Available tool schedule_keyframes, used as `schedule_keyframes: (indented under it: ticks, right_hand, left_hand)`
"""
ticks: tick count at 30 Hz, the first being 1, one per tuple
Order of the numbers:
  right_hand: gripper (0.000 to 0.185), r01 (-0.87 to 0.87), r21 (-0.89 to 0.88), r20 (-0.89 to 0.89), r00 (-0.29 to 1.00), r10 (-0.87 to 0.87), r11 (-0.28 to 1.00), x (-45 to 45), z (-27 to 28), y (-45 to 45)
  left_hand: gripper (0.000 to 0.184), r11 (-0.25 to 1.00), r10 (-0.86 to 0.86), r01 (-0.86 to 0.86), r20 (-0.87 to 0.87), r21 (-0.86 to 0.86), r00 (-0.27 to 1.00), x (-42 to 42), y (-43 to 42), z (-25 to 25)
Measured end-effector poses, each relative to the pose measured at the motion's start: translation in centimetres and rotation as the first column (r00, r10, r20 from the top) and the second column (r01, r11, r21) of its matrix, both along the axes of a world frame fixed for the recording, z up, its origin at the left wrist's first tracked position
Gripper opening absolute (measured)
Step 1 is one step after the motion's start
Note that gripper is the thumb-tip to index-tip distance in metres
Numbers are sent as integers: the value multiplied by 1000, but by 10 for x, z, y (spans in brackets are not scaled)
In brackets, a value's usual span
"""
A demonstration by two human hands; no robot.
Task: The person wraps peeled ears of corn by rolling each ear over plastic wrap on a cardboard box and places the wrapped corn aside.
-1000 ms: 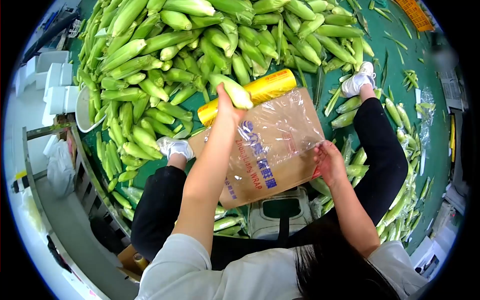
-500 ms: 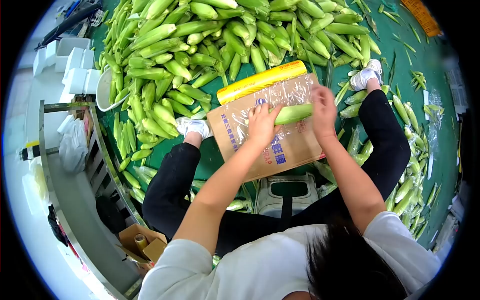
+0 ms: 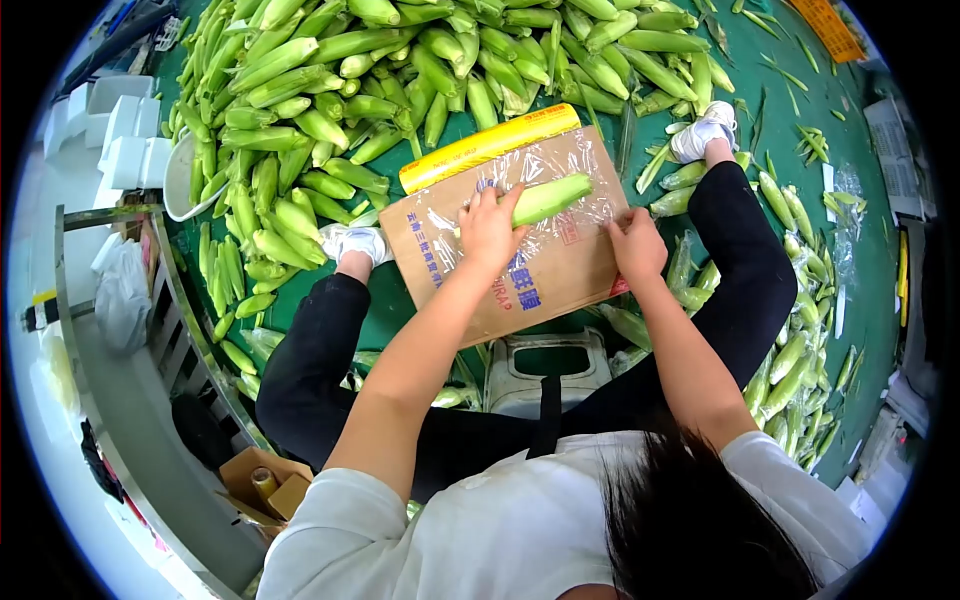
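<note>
Clear plastic film (image 3: 575,160) lies over a flat brown cardboard sheet (image 3: 540,285) between the legs. On the film rests one green ear of corn (image 3: 552,198), its tip pointing right. My left hand (image 3: 489,228) is wrapped round the ear's left end. To the right, my right hand (image 3: 637,244) is closed at the cardboard's right edge, its fingers pinched at the film's edge; how much film they hold is too small to tell. A yellow roll of film (image 3: 490,148) lies along the cardboard's far edge.
A large heap of corn (image 3: 330,90) fills the far side. Film-wrapped ears (image 3: 790,375) lie at the right. A grey stool (image 3: 548,368) stands close to the body. At the left are a metal frame (image 3: 85,390), a white basin (image 3: 182,182) and an open carton (image 3: 262,480).
The ear came down from above the roll onto the film, with my left hand still on it. My right hand rose over the ear's tip, then went back down to the cardboard's right edge.
</note>
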State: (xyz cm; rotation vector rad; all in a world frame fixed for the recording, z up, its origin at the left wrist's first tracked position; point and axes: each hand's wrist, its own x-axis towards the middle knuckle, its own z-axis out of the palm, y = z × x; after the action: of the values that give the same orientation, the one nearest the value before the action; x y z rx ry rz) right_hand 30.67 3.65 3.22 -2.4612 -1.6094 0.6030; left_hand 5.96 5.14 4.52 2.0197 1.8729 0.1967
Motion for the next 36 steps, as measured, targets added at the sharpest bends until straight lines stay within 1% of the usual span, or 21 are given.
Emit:
schedule_keyframes:
  ticks: [1, 4, 5, 6, 8, 9, 10, 11, 12, 14, 15, 18, 19, 22, 23, 26, 27, 30, 32, 33, 36]
  right_hand:
    - [34, -82, 3, -17, 996, 82, 997, 1, -4, 1]
    - [31, -192, -131, -237, 959, 158, 973, 21, -29, 6]
    - [26, 12, -89, -657, 751, -68, 996, 39, -60, 0]
    - [19, 98, -351, -856, 370, -361, 931, 40, -10, 4]
    - [14, 64, -248, -944, 208, -256, 967, 43, 10, 9]
    - [14, 11, -121, -954, 275, -120, 993, 27, 28, 12]
    - [14, -12, 199, -880, 438, 184, 980, 3, 25, 18]
    - [16, -109, 371, -754, 544, 368, 922, -16, 18, 29]
    - [20, -214, 521, -581, 620, 527, 826, -33, 8, 40]
    - [29, -534, 528, -309, 604, 735, 661, -64, -19, 51]
    - [34, -675, 492, -167, 547, 821, 550, -77, -25, 57]
    - [58, -699, 521, -126, 504, 854, 490, -77, -22, 59]
    - [73, -748, 560, -38, 406, 913, 356, -73, -16, 59]
    - [74, -882, 396, 56, 302, 952, 256, -68, -16, 68]
    - [72, -890, 360, 28, 309, 951, 279, -72, -8, 68]
    - [73, -898, 333, -25, 297, 955, 288, -75, -13, 74]
    - [74, -900, 330, -13, 298, 955, 285, -75, -11, 73]
    - [73, -923, 253, -70, 281, 957, 289, -68, 2, 64]
    - [73, -946, 219, -117, 218, 969, 240, -54, 9, 48]
    - [73, -956, 204, -141, 183, 973, 209, -48, 10, 39]
    - [74, -976, 120, -262, 146, 954, 182, -44, 14, 24]
  left_hand:
    - [72, 1000, 0, 0, 1, -5, 1000, -1, 1, -1]
    - [72, 1000, -5, 5, 18, -5, 1000, -2, 0, 7]
    - [72, 999, -9, 9, -1, -31, 1000, -3, -2, 10]
    - [72, 998, -15, 14, -18, -55, 1000, -2, -1, 12]
    - [73, 998, -38, 36, -46, -45, 998, -2, 4, 9]
    - [73, 998, -52, 51, -60, -22, 997, -2, 3, 6]
    - [74, 998, -68, 68, -77, -5, 995, -2, -1, 3]
    - [74, 997, -83, 83, -55, -3, 995, -4, 0, 3]
    - [74, 995, -96, 98, -59, 28, 994, -4, -2, 0]
    - [73, 986, -128, 136, -78, 97, 989, -7, -1, -7]
    - [67, 955, -182, 187, -45, 228, 982, -13, -4, -4]
    - [63, 811, -425, 317, 123, 491, 897, -52, -40, -14]
    - [60, 796, -535, 433, 157, 422, 830, -64, -59, -16]
    - [59, 901, -431, 420, 108, 111, 896, -91, -103, -24]
    - [44, 912, -389, 376, 59, 162, 919, -95, -105, -32]
    - [27, 924, -277, 281, -50, 261, 959, -97, -90, -41]
    - [16, 894, -326, 318, -29, 316, 945, -100, -83, -35]
    - [15, 870, -469, 414, 194, 268, 861, -110, -85, -20]
    - [11, 941, -317, 260, 303, 215, 899, -115, -89, 2]
    - [11, 932, -341, 257, 383, 255, 858, -115, -87, 10]
    - [12, 979, -171, 205, 548, 0, 819, -100, -82, 5]
